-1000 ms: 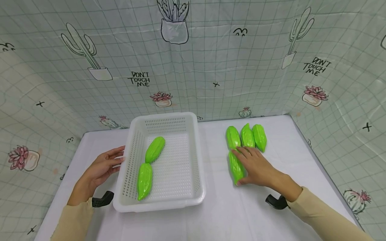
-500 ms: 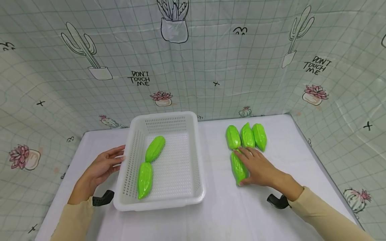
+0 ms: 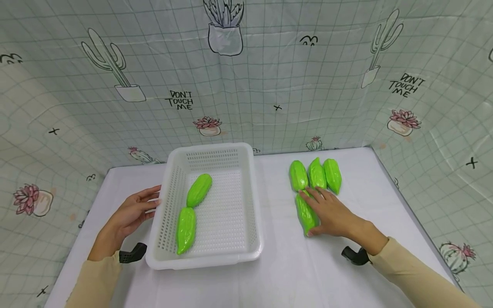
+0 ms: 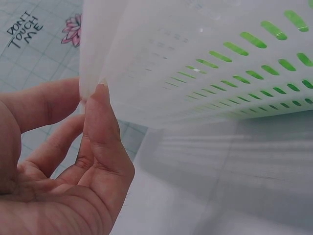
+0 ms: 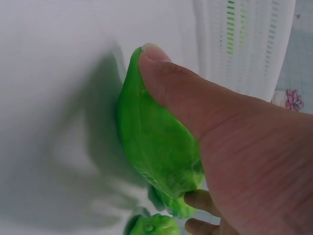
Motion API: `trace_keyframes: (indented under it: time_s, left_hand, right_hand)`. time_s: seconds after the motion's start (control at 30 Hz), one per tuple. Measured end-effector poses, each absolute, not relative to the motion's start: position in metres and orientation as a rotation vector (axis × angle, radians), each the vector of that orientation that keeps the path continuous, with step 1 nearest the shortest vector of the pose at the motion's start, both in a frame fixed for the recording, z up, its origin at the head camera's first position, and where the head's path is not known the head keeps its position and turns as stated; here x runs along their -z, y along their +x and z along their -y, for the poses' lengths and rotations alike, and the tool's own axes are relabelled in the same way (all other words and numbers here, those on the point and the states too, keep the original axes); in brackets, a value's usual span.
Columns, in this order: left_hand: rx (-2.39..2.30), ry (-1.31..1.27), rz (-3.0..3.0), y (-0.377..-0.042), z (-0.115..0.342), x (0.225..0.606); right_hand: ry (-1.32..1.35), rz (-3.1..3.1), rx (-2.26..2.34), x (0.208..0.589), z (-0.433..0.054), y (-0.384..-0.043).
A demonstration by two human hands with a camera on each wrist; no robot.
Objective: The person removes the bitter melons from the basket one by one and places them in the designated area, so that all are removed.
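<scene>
In the head view my left hand (image 3: 132, 210) is at the left side of a white perforated plastic basket (image 3: 231, 259). Its loosely bent fingers touch the outside of the rim, and the left wrist view shows the fingertips (image 4: 100, 95) against the wall. Two glossy green bitter melons (image 3: 186, 231) lie end to end inside. On the right, my right hand (image 3: 334, 213) holds another bitter melon (image 3: 305, 214) on the table, thumb (image 5: 181, 81) at its near pointed tip and fingers at the far end. Its palm side is partly hidden by the hand.
Behind the right hand, three more bitter melons (image 3: 298, 175) lie side by side near the back of the white table (image 3: 281, 265). A grid-patterned cloth (image 3: 269, 85) with cactus drawings rises behind and at both sides. Each wrist carries a black camera mount (image 3: 355, 256).
The bitter melon under my right hand has shifted slightly right, its near end drawn in toward the thumb. My left hand and the basket stay in place.
</scene>
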State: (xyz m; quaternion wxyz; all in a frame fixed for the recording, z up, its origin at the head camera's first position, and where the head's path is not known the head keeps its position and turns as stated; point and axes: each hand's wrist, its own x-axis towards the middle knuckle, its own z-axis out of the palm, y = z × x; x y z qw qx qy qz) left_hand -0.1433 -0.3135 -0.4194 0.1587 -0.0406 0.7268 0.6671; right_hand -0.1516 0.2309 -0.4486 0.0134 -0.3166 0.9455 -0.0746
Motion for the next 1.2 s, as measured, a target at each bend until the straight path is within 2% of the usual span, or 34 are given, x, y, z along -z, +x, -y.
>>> trace_keyframes:
  time_s: [0.6,1.2]
  left_hand:
    - [-1.888,-0.119,-2.099,-0.144,0.314,0.421]
    - [-1.867,-0.128,-2.12,-0.144,0.313,0.42]
  right_hand:
    - [-1.04,-2.919,0.214,0.444,-0.229,-0.153]
    - [-1.097,-3.024,0.255,0.401,-0.2,-0.172]
